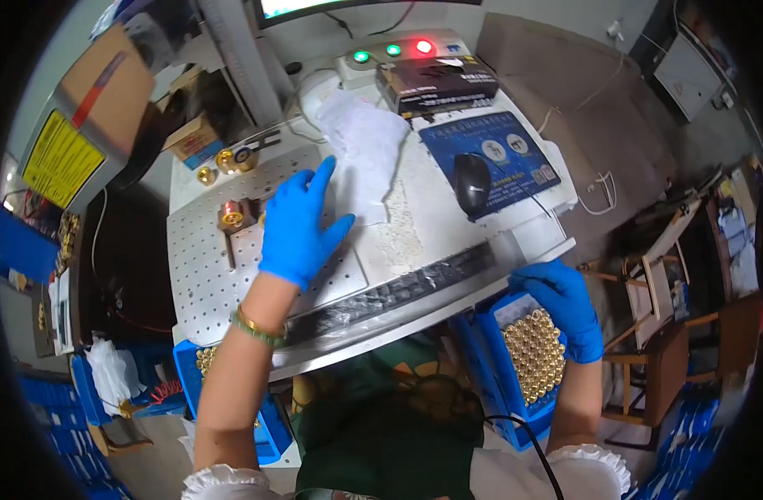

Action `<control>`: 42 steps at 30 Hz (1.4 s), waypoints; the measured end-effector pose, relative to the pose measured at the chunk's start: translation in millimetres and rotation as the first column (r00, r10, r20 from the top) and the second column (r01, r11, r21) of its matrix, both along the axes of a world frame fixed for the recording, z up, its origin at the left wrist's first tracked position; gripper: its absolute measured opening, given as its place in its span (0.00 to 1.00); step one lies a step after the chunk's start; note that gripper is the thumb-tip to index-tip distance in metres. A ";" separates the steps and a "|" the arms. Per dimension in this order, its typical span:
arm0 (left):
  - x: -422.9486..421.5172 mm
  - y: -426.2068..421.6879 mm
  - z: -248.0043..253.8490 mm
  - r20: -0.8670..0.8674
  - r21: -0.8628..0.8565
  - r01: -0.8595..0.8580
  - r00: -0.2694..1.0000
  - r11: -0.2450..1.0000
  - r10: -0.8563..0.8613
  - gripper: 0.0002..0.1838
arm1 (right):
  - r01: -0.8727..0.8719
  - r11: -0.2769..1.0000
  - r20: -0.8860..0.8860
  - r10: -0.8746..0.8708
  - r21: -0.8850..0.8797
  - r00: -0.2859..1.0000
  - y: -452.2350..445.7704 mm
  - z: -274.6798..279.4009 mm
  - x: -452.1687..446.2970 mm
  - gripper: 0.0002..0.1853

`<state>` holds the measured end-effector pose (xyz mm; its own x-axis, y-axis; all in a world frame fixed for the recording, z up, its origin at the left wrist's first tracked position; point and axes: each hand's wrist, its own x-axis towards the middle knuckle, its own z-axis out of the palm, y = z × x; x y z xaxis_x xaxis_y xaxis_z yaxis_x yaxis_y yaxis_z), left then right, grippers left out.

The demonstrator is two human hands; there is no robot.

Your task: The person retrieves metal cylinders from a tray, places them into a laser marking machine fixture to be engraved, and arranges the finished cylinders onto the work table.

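Observation:
My left hand [301, 227], in a blue glove, is over the perforated metal plate [200, 287], its thumb and index finger spread wide. Just left of it stands a small fixture with a copper-coloured round part [230, 215] and a thin handle. My right hand [565, 307], also gloved in blue, is at the upper edge of a blue bin [491, 354]. Its fingers are bent together near the table's edge; whatever they hold is hidden. Rows of brass ring-like fittings [533, 354] fill the bin beside that hand.
Several brass parts [225, 161] sit behind the plate. A white cloth [363, 142], a dark box [436, 83], a black mouse [472, 185] on a blue mat [523, 158] and a lit button panel [393, 52] occupy the table. Another blue bin [271, 429] is at lower left.

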<state>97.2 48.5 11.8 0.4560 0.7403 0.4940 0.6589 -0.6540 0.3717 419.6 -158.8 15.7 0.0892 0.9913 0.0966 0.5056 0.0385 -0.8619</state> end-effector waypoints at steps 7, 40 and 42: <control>38.9 100.0 -28.2 -0.424 -0.100 0.172 0.884 0.980 -0.199 0.07 | 0.409 0.873 -0.178 -0.461 -0.265 0.869 -98.5 -61.6 53.5 0.12; -94.3 -75.0 -44.9 0.273 -0.125 -0.158 0.944 0.979 0.187 0.24 | 0.014 0.901 -0.133 -0.079 -0.435 0.988 -74.4 -30.6 30.1 0.18; -88.8 -70.1 -54.7 0.313 -0.105 -0.130 0.937 0.986 0.157 0.25 | -0.179 0.932 -0.264 0.095 -0.315 0.960 -23.4 24.3 -25.3 0.21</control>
